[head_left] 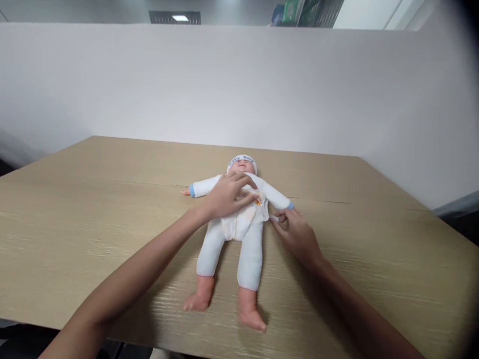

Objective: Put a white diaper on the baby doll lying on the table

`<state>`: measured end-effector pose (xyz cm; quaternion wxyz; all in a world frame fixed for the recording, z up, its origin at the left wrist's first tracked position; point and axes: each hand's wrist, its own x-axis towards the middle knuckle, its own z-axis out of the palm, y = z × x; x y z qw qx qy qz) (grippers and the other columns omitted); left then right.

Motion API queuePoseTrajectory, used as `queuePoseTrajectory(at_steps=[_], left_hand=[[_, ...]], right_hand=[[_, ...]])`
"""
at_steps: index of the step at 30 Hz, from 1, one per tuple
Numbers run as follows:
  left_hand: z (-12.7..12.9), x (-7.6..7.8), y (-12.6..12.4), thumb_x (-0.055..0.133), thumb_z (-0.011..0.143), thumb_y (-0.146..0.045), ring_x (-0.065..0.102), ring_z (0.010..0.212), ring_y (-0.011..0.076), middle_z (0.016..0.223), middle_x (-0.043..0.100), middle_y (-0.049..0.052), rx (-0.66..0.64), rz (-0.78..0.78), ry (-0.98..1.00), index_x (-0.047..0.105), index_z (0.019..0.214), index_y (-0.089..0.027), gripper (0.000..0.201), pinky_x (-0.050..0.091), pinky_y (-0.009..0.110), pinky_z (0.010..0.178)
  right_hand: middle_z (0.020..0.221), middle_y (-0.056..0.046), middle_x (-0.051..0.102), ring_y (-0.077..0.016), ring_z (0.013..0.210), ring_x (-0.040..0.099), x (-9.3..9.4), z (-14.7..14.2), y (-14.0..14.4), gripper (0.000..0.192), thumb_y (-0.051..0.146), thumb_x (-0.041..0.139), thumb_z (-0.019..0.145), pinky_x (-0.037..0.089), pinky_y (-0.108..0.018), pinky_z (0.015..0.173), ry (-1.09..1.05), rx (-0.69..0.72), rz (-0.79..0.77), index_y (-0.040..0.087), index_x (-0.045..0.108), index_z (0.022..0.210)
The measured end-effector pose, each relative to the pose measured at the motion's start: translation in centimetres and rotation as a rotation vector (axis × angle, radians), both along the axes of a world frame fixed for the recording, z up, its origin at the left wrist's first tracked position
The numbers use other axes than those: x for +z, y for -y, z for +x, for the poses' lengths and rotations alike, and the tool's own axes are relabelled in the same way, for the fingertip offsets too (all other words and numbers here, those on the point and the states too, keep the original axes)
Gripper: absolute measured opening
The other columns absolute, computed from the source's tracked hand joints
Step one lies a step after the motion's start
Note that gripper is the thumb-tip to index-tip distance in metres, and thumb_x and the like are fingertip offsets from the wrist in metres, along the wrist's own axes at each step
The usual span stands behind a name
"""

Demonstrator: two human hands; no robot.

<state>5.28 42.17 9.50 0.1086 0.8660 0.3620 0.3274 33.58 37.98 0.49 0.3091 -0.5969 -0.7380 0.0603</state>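
Observation:
A baby doll in a white suit with blue cuffs and a lettered white cap lies on its back, feet toward me. Around its hips is a white diaper with an orange print near the waist. My left hand lies over the doll's belly at the diaper's upper edge, fingers and thumb apart; it covers part of the chest. Beside the doll's hip, my right hand pinches a small white side tab of the diaper between thumb and fingers. The doll's cuffed hand on that side is hidden behind my fingers.
The doll lies on a wide wooden table with a thin seam across it. A white partition rises behind the table's far edge. Beyond its top, a ceiling vent and green items show.

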Motion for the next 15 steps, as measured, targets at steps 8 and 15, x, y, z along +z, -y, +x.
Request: queuePoseTrajectory(at_steps=[8,15], left_hand=[[2.8,-2.7,0.1,0.075,0.092,-0.063,0.051,0.135,0.0381,0.142,0.069,0.006,0.123,-0.021,-0.143,0.074,0.128,-0.031,0.048,0.046,0.056,0.111],[2.8,-2.7,-0.1,0.082,0.084,-0.057,0.050,0.133,0.0405,0.139,0.068,0.008,0.162,-0.072,-0.101,0.073,0.124,-0.030,0.049,0.042,0.059,0.111]], right_hand=[[0.067,0.002,0.062,-0.0211,0.062,0.058,-1.1,-0.3,-0.5,0.043,0.069,0.068,0.087,0.038,-0.032,0.062,-0.136,-0.125,-0.211,0.028,0.055,0.084],[0.061,0.004,0.046,-0.0182,0.061,0.044,-0.4,-0.6,-1.2,0.044,0.061,0.059,0.092,0.033,-0.032,0.062,-0.358,-0.043,-0.212,0.027,0.047,0.066]])
